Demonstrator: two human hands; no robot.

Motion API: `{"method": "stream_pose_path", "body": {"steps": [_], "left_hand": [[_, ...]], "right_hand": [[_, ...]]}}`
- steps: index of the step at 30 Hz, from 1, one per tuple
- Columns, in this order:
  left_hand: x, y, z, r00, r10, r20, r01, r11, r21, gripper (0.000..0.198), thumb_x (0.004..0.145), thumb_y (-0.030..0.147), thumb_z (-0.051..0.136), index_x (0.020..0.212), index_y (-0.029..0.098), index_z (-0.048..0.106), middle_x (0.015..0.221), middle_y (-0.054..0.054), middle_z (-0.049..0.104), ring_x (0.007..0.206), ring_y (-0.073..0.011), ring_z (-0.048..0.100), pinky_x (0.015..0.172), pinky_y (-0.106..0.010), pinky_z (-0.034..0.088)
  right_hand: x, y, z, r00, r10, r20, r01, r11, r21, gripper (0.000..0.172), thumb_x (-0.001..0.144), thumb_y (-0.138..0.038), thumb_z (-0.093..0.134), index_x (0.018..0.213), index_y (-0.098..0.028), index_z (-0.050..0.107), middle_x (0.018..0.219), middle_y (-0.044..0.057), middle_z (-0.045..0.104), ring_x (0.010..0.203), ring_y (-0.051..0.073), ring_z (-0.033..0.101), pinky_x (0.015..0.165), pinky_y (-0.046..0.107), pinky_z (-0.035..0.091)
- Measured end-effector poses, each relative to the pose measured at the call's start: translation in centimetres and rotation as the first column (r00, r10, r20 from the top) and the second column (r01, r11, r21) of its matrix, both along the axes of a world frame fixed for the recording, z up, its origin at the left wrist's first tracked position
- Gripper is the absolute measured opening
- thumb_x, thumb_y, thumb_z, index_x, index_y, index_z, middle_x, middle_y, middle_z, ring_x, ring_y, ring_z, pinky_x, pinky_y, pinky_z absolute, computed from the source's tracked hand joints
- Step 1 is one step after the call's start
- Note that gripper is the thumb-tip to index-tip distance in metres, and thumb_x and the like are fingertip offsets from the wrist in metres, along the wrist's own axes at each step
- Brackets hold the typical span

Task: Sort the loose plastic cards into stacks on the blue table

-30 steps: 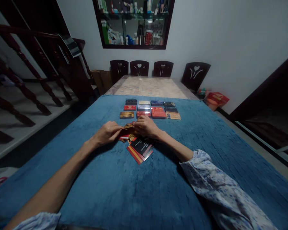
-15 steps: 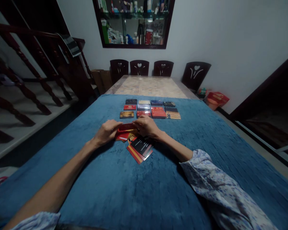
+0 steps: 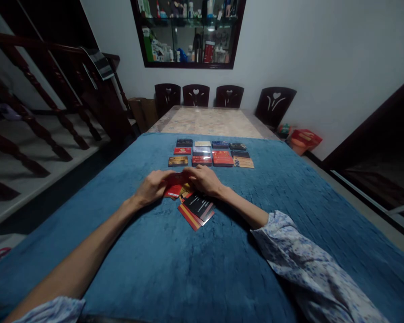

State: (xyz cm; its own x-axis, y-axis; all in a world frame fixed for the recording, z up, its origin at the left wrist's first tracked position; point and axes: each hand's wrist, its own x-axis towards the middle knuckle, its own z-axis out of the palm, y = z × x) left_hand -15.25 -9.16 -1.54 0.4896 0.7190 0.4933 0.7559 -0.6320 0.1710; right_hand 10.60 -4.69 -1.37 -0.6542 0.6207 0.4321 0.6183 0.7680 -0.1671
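My left hand [image 3: 152,187] is closed, its fingertips on the left end of a dark red card [image 3: 176,178]. The fingers of my right hand [image 3: 204,180] are closed on the card's right end and partly cover it. Under and in front of my hands is a loose pile: a bright red card [image 3: 173,191], a gold card [image 3: 185,190], a black card with white print [image 3: 199,207] and a red-and-yellow striped card [image 3: 188,218]. Beyond my fingers are rows of card stacks, among them a gold stack [image 3: 178,161] and red stacks [image 3: 201,160].
A blue cloth [image 3: 134,251] covers the near part of the table, and the bare far end [image 3: 215,121] looks like marble. Dark chairs [image 3: 229,96] stand along the far end. A wooden railing [image 3: 54,110] runs on the left; red bags [image 3: 305,138] lie on the right.
The dark red card and my fingers have come down slightly, closer to the loose pile. My right hand has shifted a little left. The card stacks and the black card stay in place.
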Motion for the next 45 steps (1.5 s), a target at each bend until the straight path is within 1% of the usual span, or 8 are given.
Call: {"method": "stream_pose_path", "body": {"steps": [4, 9, 16, 20, 25, 33, 38, 45], "left_hand": [[0.2, 0.0, -0.2, 0.999, 0.028, -0.02, -0.028, 1.0, -0.013, 0.041, 0.092, 0.016, 0.051, 0.131, 0.019, 0.062, 0.112, -0.01, 0.075, 0.095, -0.0238, 0.068, 0.088, -0.039, 0.052], [0.9, -0.2, -0.2, 0.996, 0.082, -0.026, -0.083, 0.996, -0.041, 0.042, 0.095, 0.02, 0.047, 0.135, 0.016, 0.059, 0.115, -0.012, 0.074, 0.099, -0.0253, 0.068, 0.088, -0.039, 0.051], [1.3, -0.1, -0.3, 0.99, 0.142, -0.003, -0.142, 0.984, -0.104, 0.047, 0.091, 0.021, 0.049, 0.137, 0.015, 0.057, 0.12, -0.013, 0.072, 0.107, -0.0263, 0.067, 0.097, -0.041, 0.051], [1.2, 0.0, -0.5, 0.99, 0.141, 0.018, -0.138, 0.982, -0.13, 0.05, 0.089, 0.021, 0.052, 0.139, 0.016, 0.057, 0.126, -0.013, 0.07, 0.113, -0.0275, 0.066, 0.099, -0.043, 0.052], [1.0, 0.2, -0.6, 0.99, 0.126, 0.064, -0.115, 0.982, -0.153, 0.053, 0.087, 0.022, 0.056, 0.14, 0.017, 0.057, 0.126, -0.013, 0.07, 0.112, -0.0283, 0.066, 0.101, -0.045, 0.053], [0.8, 0.2, -0.7, 0.984, 0.128, 0.121, -0.102, 0.973, -0.205, 0.061, 0.082, 0.03, 0.062, 0.14, 0.014, 0.056, 0.122, -0.013, 0.069, 0.11, -0.0282, 0.066, 0.1, -0.044, 0.054], [0.8, 0.2, -0.4, 0.99, 0.117, 0.073, -0.099, 0.972, -0.211, 0.059, 0.086, 0.029, 0.061, 0.142, 0.015, 0.053, 0.121, -0.013, 0.067, 0.111, -0.0284, 0.063, 0.1, -0.045, 0.053], [1.2, 0.3, 0.0, 0.989, 0.142, -0.034, -0.146, 0.971, -0.191, 0.055, 0.09, 0.023, 0.057, 0.145, 0.017, 0.05, 0.124, -0.015, 0.061, 0.116, -0.0311, 0.058, 0.101, -0.051, 0.048]], "right_hand": [[-0.1, 0.0, 0.1, 0.998, -0.015, 0.059, 0.016, 1.0, -0.008, 0.038, 0.099, -0.022, 0.053, 0.137, -0.023, 0.061, 0.102, 0.009, 0.075, 0.093, 0.023, 0.058, 0.079, 0.032, 0.038], [-0.3, 0.2, -0.3, 0.994, -0.012, 0.111, 0.013, 1.0, -0.009, 0.045, 0.099, -0.02, 0.052, 0.143, -0.022, 0.055, 0.113, 0.011, 0.075, 0.099, 0.024, 0.057, 0.083, 0.035, 0.039], [-0.4, 0.0, -0.2, 0.992, -0.016, 0.128, 0.019, 1.0, -0.015, 0.05, 0.1, -0.02, 0.047, 0.15, -0.018, 0.049, 0.123, 0.015, 0.071, 0.108, 0.027, 0.053, 0.086, 0.038, 0.04], [-0.5, -0.3, 0.1, 0.989, -0.031, 0.146, 0.035, 0.999, -0.025, 0.05, 0.102, -0.025, 0.044, 0.15, -0.013, 0.048, 0.122, 0.019, 0.068, 0.109, 0.028, 0.051, 0.087, 0.04, 0.041], [-0.4, -0.1, 0.1, 0.989, -0.016, 0.147, 0.024, 0.998, -0.052, 0.059, 0.097, -0.034, 0.054, 0.151, -0.009, 0.046, 0.122, 0.021, 0.063, 0.11, 0.03, 0.049, 0.088, 0.041, 0.042], [-0.1, 0.6, -0.5, 0.994, 0.027, 0.106, -0.018, 0.997, -0.079, 0.066, 0.092, -0.039, 0.062, 0.15, -0.011, 0.045, 0.126, 0.02, 0.059, 0.112, 0.03, 0.046, 0.091, 0.045, 0.044], [-0.1, 0.6, -0.1, 0.993, 0.011, 0.121, 0.0, 0.996, -0.09, 0.064, 0.092, -0.041, 0.064, 0.149, -0.015, 0.047, 0.126, 0.018, 0.058, 0.114, 0.03, 0.046, 0.09, 0.046, 0.044], [0.4, 0.3, 0.8, 0.992, 0.002, 0.127, 0.005, 0.998, -0.055, 0.062, 0.091, -0.046, 0.065, 0.144, -0.017, 0.054, 0.136, 0.019, 0.054, 0.118, 0.032, 0.044, 0.092, 0.046, 0.044]]}}
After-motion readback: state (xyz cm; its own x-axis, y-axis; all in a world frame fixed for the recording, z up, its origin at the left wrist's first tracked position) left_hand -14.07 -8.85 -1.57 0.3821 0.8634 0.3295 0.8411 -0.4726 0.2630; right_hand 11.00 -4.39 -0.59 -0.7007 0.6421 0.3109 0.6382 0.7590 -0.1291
